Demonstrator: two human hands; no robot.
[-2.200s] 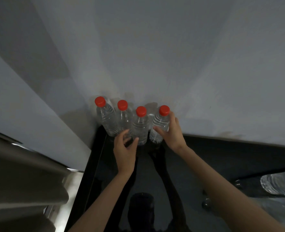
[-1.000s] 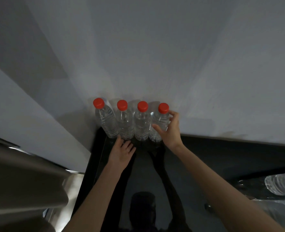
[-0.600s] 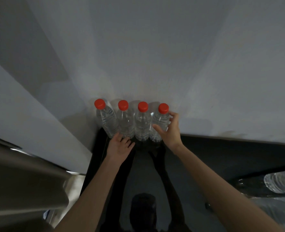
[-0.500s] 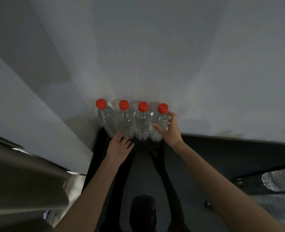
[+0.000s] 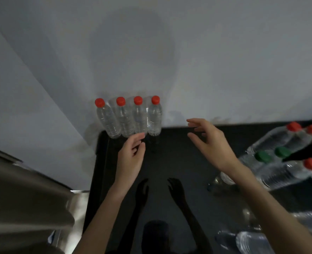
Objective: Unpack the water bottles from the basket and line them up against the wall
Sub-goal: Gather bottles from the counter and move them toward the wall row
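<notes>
Several clear water bottles with red caps [image 5: 129, 118] stand upright in a tight row against the grey wall [image 5: 188, 61], at the back left corner of a glossy black counter [image 5: 169, 171]. My left hand [image 5: 131, 158] hovers just in front of the row, fingers loosely curled and holding nothing. My right hand [image 5: 210, 142] is out to the right of the row, open with fingers spread, empty. At the right edge lie more bottles [image 5: 283, 154] with red and green caps, on their sides. The basket itself I cannot make out.
A second wall face [image 5: 23, 107] meets the row's left end. A brushed metal surface [image 5: 23, 198] lies low on the left beyond the counter's edge. More clear bottles [image 5: 252, 241] lie at the bottom right. The counter reflects my arms.
My right hand has let go of the rightmost bottle and moved right. My left hand has drawn back from the row. The view has swung right, showing the lying bottles.
</notes>
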